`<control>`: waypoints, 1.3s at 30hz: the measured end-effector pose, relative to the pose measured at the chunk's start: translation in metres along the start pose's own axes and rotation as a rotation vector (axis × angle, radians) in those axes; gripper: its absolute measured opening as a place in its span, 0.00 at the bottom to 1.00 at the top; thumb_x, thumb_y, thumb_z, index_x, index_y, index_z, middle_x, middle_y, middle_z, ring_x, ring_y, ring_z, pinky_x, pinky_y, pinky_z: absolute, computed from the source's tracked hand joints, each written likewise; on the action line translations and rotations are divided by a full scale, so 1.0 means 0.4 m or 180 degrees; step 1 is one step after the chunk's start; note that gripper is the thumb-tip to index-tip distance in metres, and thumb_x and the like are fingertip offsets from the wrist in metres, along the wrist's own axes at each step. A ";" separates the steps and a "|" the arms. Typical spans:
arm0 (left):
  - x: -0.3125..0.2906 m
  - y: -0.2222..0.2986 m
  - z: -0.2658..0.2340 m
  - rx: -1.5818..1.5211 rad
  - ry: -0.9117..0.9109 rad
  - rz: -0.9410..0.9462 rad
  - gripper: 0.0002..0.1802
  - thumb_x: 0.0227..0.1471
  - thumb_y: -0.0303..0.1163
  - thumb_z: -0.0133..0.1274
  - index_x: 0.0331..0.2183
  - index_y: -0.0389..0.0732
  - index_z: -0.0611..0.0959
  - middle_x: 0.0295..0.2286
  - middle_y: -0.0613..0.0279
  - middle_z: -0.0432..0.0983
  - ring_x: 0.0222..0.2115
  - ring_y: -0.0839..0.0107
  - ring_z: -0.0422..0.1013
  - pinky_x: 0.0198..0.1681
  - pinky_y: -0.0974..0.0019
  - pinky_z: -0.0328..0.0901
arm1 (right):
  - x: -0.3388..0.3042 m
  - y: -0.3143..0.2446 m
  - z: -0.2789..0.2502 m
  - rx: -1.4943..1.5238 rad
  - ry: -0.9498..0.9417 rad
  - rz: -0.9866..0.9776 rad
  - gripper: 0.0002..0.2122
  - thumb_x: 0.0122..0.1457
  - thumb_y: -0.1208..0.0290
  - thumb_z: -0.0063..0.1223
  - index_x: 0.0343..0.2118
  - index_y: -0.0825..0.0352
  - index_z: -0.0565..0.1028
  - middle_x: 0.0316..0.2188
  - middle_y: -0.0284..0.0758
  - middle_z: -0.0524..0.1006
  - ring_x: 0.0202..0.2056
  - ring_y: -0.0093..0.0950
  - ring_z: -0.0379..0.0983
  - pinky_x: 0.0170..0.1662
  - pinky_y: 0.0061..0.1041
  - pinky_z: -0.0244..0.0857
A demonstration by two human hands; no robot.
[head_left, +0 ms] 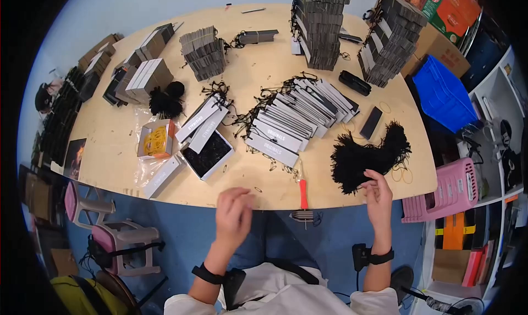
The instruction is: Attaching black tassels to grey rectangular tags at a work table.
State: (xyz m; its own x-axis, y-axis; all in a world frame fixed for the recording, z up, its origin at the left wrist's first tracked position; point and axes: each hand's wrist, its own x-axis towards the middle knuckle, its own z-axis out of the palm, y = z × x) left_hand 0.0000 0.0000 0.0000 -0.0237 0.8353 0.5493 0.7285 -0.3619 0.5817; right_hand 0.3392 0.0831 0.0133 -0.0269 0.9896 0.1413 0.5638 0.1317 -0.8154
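A: Entry one: right hand (378,199), lower right of frame.
B: Fingers bent and apart, at the near edge of the black cord bundle (352,163), right of centre. Contact: cannot tell.
A: Entry two: left hand (234,213), lower centre.
B: Fingers loosely curled, nothing visibly held, by the near edge of the table (280,185). Whether the tips meet: cannot tell.
A: Hazard, cord bundle?
B: Strands splayed; a hasty pull could tangle several or drag the lot.
A: Fanned corded tags (300,114), centre?
B: Overlapping, strings jumbled; lifting one could snag its neighbours.
A: Red-handled tool (303,194), below them?
B: Handle reaches the table edge; a forearm's brush could tip it off.
A: Open box (219,166) of small black pieces, left of centre?
B: Lidless; a knock could spill it.
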 end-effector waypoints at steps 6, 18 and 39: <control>-0.017 -0.029 0.005 -0.0120 0.0439 -0.0688 0.07 0.47 0.17 0.54 0.32 0.36 0.79 0.35 0.54 0.74 0.38 0.55 0.70 0.42 0.61 0.66 | 0.007 0.000 0.014 0.0451 0.0029 -0.0044 0.18 0.56 0.88 0.43 0.50 0.68 0.70 0.41 0.38 0.75 0.36 0.26 0.75 0.37 0.21 0.68; -0.015 -0.034 0.012 0.0088 0.0431 -0.0500 0.08 0.46 0.17 0.56 0.32 0.36 0.80 0.34 0.56 0.75 0.37 0.56 0.71 0.40 0.61 0.67 | 0.022 -0.034 0.032 0.0671 0.0416 -0.0095 0.05 0.54 0.85 0.56 0.32 0.70 0.73 0.28 0.30 0.73 0.28 0.19 0.71 0.33 0.18 0.66; -0.017 -0.039 0.019 0.0034 0.0460 -0.0511 0.08 0.45 0.17 0.56 0.31 0.37 0.80 0.33 0.56 0.76 0.37 0.57 0.71 0.37 0.63 0.68 | 0.040 -0.135 0.089 0.0809 -0.0427 -0.0218 0.05 0.52 0.84 0.57 0.30 0.68 0.76 0.26 0.26 0.74 0.21 0.11 0.60 0.24 0.14 0.54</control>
State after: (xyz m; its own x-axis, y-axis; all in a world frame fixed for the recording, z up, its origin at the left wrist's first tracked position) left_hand -0.0061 0.0031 -0.0175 -0.2372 0.8135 0.5310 0.7148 -0.2240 0.6625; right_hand 0.2789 0.0939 0.0396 -0.1763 0.9744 0.1392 0.3323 0.1921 -0.9234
